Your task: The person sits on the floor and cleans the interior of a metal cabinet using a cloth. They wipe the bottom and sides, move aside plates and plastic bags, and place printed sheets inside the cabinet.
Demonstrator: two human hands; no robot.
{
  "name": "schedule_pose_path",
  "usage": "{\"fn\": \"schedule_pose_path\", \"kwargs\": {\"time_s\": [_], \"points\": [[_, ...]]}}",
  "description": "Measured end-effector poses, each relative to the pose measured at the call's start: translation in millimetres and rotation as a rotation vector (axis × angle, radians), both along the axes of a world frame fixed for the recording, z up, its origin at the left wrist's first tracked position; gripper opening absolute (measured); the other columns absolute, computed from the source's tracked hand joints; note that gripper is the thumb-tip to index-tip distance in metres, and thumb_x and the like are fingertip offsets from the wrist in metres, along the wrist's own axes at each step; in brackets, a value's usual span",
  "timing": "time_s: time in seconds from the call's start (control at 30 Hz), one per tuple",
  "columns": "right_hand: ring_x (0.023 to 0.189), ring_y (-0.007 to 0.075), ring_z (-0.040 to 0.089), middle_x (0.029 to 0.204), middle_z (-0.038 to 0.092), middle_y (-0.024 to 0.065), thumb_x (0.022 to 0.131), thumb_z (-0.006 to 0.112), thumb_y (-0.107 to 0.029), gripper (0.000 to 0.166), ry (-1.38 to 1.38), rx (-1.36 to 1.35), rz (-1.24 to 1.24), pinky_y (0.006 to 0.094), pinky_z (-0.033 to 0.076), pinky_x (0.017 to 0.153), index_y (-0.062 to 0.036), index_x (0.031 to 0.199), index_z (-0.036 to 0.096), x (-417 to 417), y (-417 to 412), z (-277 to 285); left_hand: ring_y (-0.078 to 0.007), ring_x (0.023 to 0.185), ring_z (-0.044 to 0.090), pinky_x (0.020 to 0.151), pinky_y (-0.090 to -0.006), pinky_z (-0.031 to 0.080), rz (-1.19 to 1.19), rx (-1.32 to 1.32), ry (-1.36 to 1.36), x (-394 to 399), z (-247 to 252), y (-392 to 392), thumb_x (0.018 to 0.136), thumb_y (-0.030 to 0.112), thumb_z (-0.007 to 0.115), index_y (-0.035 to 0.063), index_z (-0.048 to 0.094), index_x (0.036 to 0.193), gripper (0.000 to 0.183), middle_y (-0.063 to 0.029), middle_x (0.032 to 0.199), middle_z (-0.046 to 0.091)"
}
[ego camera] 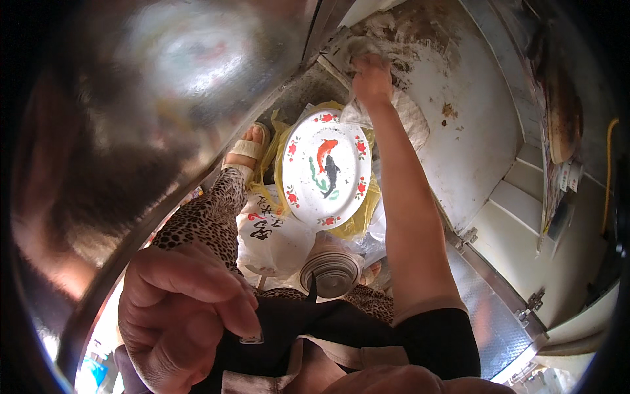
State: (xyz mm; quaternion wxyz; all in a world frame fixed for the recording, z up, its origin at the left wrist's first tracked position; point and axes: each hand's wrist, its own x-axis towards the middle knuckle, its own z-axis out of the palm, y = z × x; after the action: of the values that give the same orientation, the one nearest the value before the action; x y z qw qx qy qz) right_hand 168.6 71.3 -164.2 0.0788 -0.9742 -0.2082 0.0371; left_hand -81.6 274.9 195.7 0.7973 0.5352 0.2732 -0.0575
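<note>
My right hand [372, 81] reaches far into a cabinet, closed on a greyish cloth [364, 48] pressed to its stained white surface [455, 133]. Pale cloth also hangs below and beside the wrist. My left hand [184, 315] is large and close at lower left, its fingers curled loosely; nothing shows in its grasp. Between the arms, a white oval plate [305, 184] with red flowers and an orange and a black fish rests on a yellow plastic bag [362, 224]. Dark specks dot the plate. Below it lie a white bag [270, 246] bearing writing and a stack of round dishes [332, 276].
A shiny metal panel [162, 98] stands at the left, beside my sandalled foot [250, 145]. At the right are a cabinet door with metal hinges [534, 300], pale ledges [517, 204] and a round brown item [563, 123]. A yellow cord [609, 172] hangs at far right.
</note>
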Motion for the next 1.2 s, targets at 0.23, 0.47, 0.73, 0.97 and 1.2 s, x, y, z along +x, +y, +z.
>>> {"fn": "schedule_pose_path", "kwargs": {"time_s": [0.23, 0.47, 0.73, 0.97, 1.2], "points": [[0.119, 0.0301, 0.044, 0.125, 0.053, 0.0006, 0.08, 0.051, -0.006, 0.035, 0.078, 0.001, 0.198, 0.0384, 0.038, 0.102, -0.0194, 0.108, 0.068, -32, -17, 18, -0.0107, 0.067, 0.052, 0.065, -0.0271, 0.05, 0.018, 0.018, -0.02, 0, -3, 3, 0.084, 0.029, 0.07, 0.0087, 0.051, 0.098, 0.031, -0.0018, 0.071, 0.053], [0.116, 0.0288, 0.045, 0.119, 0.052, 0.0057, 0.08, 0.054, -0.009, 0.028, -0.043, -0.264, 0.292, 0.0418, 0.041, 0.093, -0.0159, 0.104, 0.067, -21, 58, 30, -0.0107, 0.065, 0.052, 0.063, -0.0271, 0.051, 0.038, 0.011, 0.003, 2, -2, -3, 0.085, 0.028, 0.07, 0.0087, 0.053, 0.095, 0.028, -0.0017, 0.068, 0.053], [0.112, 0.0275, 0.047, 0.12, 0.05, 0.0066, 0.078, 0.056, -0.009, 0.025, 0.029, -0.442, 0.256, 0.0389, 0.041, 0.091, -0.013, 0.1, 0.068, -64, -11, 46, -0.011, 0.066, 0.055, 0.064, -0.0278, 0.051, -0.006, 0.022, -0.007, 1, -2, 0, 0.083, 0.038, 0.07, 0.0083, 0.054, 0.095, 0.036, -0.0022, 0.068, 0.054], [0.117, 0.0219, 0.05, 0.123, 0.057, 0.0045, 0.073, 0.055, 0.002, 0.047, 0.748, 0.835, -0.394, 0.0328, 0.043, 0.094, -0.0092, 0.118, 0.06, -15, -135, 82, -0.0106, 0.064, 0.052, 0.063, -0.0273, 0.049, 0.034, 0.029, 0.074, -1, 2, 4, 0.079, 0.039, 0.074, 0.0091, 0.052, 0.096, 0.041, -0.0011, 0.068, 0.052], [0.113, 0.0256, 0.054, 0.119, 0.06, 0.0099, 0.076, 0.051, 0.005, 0.048, 0.524, 1.897, -0.605, 0.0364, 0.042, 0.099, -0.0031, 0.123, 0.055, 8, -160, 156, -0.0101, 0.065, 0.051, 0.065, -0.0271, 0.048, 0.029, -0.055, 0.055, -2, 6, -1, 0.079, 0.032, 0.074, 0.0088, 0.052, 0.096, 0.036, -0.0004, 0.071, 0.051]]}}
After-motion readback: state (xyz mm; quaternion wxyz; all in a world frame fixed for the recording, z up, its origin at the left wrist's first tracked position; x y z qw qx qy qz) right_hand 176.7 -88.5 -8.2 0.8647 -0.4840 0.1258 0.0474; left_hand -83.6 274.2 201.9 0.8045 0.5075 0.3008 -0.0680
